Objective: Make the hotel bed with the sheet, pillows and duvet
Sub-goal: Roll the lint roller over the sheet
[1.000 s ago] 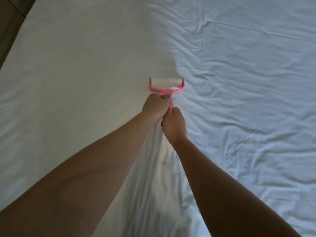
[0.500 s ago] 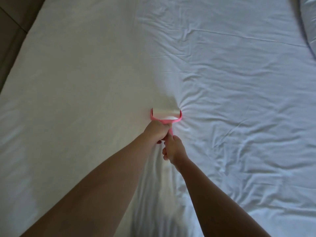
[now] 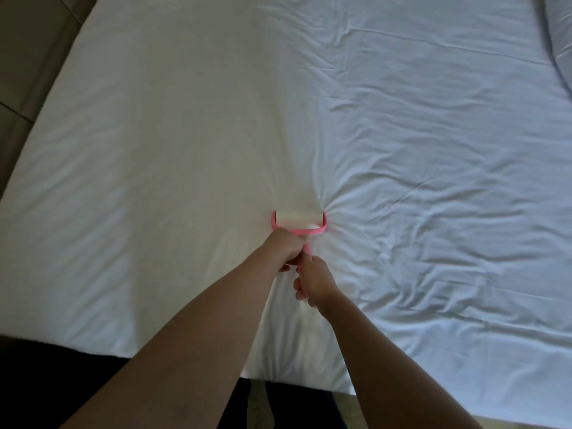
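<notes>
Both hands are on a pink roller (image 3: 298, 222) pressed flat against the white sheet (image 3: 185, 134), a little way in from the edge nearest the person. The left hand (image 3: 286, 247) curls round the handle right behind the fork, so of the 2 it sits nearer the drum; the right hand (image 3: 314, 281) wraps the handle's tail just behind it. The drum lies straight ahead of the knuckles, its long axis running left to right, while the handle points back at the person. Creases fan out from the drum's right end, and the rumpled stretch lies that way, so I'd guess the next pass belongs over there.
</notes>
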The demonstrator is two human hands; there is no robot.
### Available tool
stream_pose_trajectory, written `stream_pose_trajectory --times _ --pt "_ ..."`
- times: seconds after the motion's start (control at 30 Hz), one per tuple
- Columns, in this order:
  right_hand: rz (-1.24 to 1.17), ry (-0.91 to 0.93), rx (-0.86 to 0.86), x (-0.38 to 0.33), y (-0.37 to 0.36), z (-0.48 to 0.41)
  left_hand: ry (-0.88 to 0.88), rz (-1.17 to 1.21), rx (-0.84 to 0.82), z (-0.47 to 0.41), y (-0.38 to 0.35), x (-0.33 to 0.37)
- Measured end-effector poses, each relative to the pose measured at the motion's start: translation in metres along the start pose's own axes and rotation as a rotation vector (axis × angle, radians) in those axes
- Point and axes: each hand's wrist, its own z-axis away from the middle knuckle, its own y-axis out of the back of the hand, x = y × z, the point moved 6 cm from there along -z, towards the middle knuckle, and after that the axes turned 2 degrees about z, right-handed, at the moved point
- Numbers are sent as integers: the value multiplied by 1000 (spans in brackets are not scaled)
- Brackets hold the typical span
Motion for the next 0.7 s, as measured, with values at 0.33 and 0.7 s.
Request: stream_pose_trajectory --times 0.33,0.7 --pt "23 -67 -22 79 -20 59 13 3 -20 42 -48 -78" --pt "-111 -203 5 190 -57 137 28 -47 -22 102 -107 -179"
